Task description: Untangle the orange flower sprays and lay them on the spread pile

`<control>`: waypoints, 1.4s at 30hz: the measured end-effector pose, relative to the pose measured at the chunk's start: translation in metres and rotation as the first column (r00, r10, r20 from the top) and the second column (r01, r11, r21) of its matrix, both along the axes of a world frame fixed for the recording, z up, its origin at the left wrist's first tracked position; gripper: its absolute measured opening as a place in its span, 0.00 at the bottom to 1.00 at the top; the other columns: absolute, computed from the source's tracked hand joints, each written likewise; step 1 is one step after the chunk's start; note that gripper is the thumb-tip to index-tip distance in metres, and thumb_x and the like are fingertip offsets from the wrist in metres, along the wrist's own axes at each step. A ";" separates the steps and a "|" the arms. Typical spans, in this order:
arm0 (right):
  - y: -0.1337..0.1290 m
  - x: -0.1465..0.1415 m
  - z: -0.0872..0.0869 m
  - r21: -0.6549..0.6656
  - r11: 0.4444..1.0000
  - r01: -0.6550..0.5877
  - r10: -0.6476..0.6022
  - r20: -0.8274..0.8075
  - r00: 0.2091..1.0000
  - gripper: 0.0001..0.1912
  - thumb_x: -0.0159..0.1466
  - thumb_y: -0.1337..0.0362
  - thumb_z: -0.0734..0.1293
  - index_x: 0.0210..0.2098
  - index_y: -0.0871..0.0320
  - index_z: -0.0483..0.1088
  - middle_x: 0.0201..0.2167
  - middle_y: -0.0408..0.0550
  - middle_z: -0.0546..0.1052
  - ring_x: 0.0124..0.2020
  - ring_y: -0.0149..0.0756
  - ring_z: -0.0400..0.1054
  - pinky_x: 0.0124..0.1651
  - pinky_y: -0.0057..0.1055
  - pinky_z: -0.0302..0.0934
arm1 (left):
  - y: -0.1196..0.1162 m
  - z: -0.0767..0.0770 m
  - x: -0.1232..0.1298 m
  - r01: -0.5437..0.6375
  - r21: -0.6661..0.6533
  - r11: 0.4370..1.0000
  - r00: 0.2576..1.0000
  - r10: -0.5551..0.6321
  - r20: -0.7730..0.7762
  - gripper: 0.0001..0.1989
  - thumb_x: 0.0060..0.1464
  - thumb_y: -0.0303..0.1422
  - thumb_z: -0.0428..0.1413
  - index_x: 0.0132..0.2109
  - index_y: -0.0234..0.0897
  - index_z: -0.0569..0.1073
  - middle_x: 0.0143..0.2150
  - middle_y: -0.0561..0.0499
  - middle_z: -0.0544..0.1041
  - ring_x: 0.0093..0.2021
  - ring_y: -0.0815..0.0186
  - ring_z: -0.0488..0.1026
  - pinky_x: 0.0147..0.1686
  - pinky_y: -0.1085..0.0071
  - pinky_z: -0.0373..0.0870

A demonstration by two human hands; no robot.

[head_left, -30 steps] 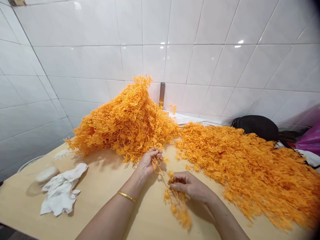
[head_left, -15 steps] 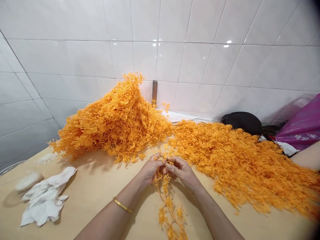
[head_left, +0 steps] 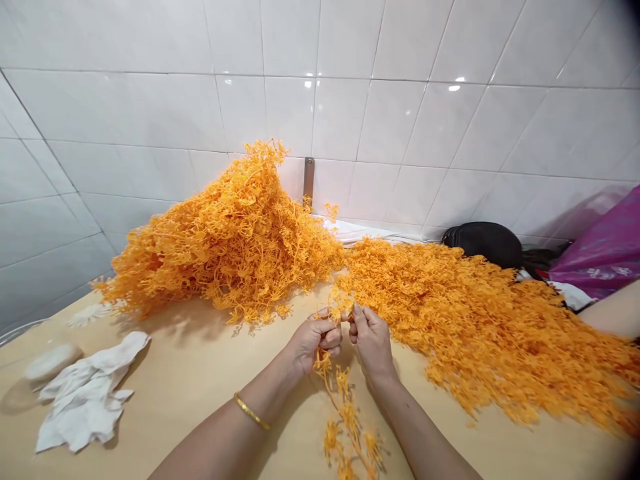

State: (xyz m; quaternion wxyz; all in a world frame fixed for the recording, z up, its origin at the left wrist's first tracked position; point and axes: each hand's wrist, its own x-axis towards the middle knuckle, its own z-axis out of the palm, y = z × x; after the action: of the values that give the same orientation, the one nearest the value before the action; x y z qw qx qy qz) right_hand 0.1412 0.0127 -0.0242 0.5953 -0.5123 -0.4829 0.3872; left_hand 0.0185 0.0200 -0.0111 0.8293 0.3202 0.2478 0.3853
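An orange plastic flower strand (head_left: 350, 420) hangs down toward me from my left hand (head_left: 316, 341), whose fingers are closed around its upper part. Just to the right, my right hand (head_left: 371, 339) is closed in a pinch on the orange sprigs at the strand's top end. A small gap separates the two hands. Behind them to the left rises a tall orange heap (head_left: 220, 240). A wide, lower orange pile (head_left: 475, 313) spreads over the right side of the table (head_left: 190, 413).
A crumpled white cloth (head_left: 93, 393) and a pale rounded object (head_left: 53, 363) lie at the left. Near the tiled wall are a black case (head_left: 485, 243) and a purple bag (head_left: 600, 243). Another person's arm (head_left: 617, 310) reaches in at the right edge.
My right hand has moved slightly right and turned more upright, away from my left hand. My left hand has closed into a tighter grip, and the hanging strand has swung a little right.
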 end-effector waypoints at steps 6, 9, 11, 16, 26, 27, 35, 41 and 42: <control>0.011 0.031 0.014 -0.067 0.940 0.333 -0.335 -0.360 0.871 0.14 0.52 0.53 0.63 0.24 0.58 0.61 0.15 0.36 0.61 0.13 0.23 0.55 0.16 0.22 0.50 | 0.004 -0.004 -0.010 0.010 -0.007 1.000 0.997 -0.010 0.074 0.05 0.44 0.30 0.53 0.28 0.32 0.66 0.08 0.62 0.51 0.12 0.78 0.42 0.13 0.80 0.46; 0.006 0.024 0.016 -0.073 0.993 0.090 -0.110 -0.355 0.928 0.15 0.52 0.54 0.65 0.33 0.58 0.64 0.19 0.38 0.65 0.15 0.24 0.58 0.18 0.23 0.52 | 0.006 -0.007 -0.010 -0.025 -0.013 1.000 1.000 0.025 0.012 0.05 0.44 0.31 0.54 0.28 0.33 0.65 0.08 0.62 0.53 0.11 0.78 0.42 0.13 0.80 0.45; 0.002 0.013 0.016 -0.076 0.996 -0.054 0.021 -0.378 0.925 0.17 0.52 0.53 0.64 0.34 0.59 0.65 0.20 0.38 0.64 0.16 0.24 0.58 0.19 0.23 0.53 | 0.007 -0.007 -0.008 -0.074 0.002 0.997 0.996 0.074 -0.055 0.06 0.43 0.32 0.54 0.28 0.33 0.65 0.08 0.62 0.54 0.11 0.78 0.43 0.13 0.79 0.45; -0.005 0.000 0.016 -0.035 0.971 -0.235 0.229 -0.123 0.966 0.16 0.54 0.50 0.62 0.27 0.58 0.65 0.15 0.36 0.60 0.16 0.24 0.54 0.20 0.24 0.49 | 0.006 -0.008 -0.006 -0.134 0.041 0.990 0.969 0.140 -0.202 0.09 0.41 0.34 0.55 0.27 0.33 0.65 0.08 0.61 0.56 0.11 0.78 0.45 0.14 0.79 0.46; 0.009 0.020 0.004 0.063 0.955 0.290 -0.290 -0.017 0.957 0.17 0.55 0.54 0.61 0.18 0.57 0.56 0.12 0.36 0.56 0.15 0.25 0.50 0.18 0.24 0.45 | -0.004 -0.006 0.001 -0.053 0.155 0.986 0.950 0.098 -0.297 0.08 0.38 0.32 0.56 0.24 0.34 0.64 0.08 0.63 0.51 0.11 0.80 0.42 0.14 0.78 0.38; 0.011 0.029 0.006 0.030 0.922 0.385 -0.382 -0.079 0.921 0.16 0.55 0.54 0.61 0.18 0.57 0.57 0.12 0.36 0.57 0.14 0.25 0.50 0.18 0.24 0.46 | -0.005 -0.005 0.001 -0.055 0.160 0.986 0.947 0.103 -0.306 0.08 0.38 0.33 0.56 0.24 0.34 0.64 0.08 0.63 0.51 0.11 0.80 0.42 0.14 0.78 0.38; 0.005 0.041 0.023 -0.076 0.980 0.183 -0.198 -0.344 0.918 0.11 0.48 0.59 0.66 0.25 0.57 0.60 0.21 0.39 0.69 0.16 0.24 0.60 0.22 0.25 0.57 | -0.008 0.001 0.003 -0.107 0.206 0.973 0.899 0.184 -0.399 0.06 0.37 0.31 0.55 0.22 0.34 0.64 0.08 0.63 0.50 0.11 0.79 0.43 0.14 0.78 0.39; 0.002 0.025 0.019 -0.182 0.978 -0.104 0.007 -0.466 0.885 0.13 0.45 0.63 0.68 0.28 0.57 0.62 0.20 0.40 0.70 0.15 0.23 0.59 0.20 0.22 0.55 | -0.009 -0.003 0.006 -0.153 0.283 0.947 0.867 0.266 -0.422 0.08 0.39 0.31 0.53 0.20 0.35 0.61 0.08 0.62 0.51 0.11 0.79 0.43 0.13 0.78 0.40; 0.002 0.025 0.019 -0.196 0.971 -0.136 0.027 -0.476 0.879 0.12 0.46 0.63 0.69 0.27 0.58 0.62 0.20 0.40 0.70 0.15 0.22 0.59 0.20 0.22 0.56 | -0.009 -0.003 0.006 -0.171 0.312 0.934 0.856 0.298 -0.422 0.08 0.39 0.31 0.53 0.20 0.36 0.60 0.09 0.62 0.52 0.11 0.79 0.44 0.13 0.78 0.41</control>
State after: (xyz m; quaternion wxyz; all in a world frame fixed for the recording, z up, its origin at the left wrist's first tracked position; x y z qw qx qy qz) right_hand 0.1659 0.0144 -0.0051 0.6164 -0.4457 -0.2987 0.5763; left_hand 0.0248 0.0113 -0.0140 0.6423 0.4771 0.4221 0.4263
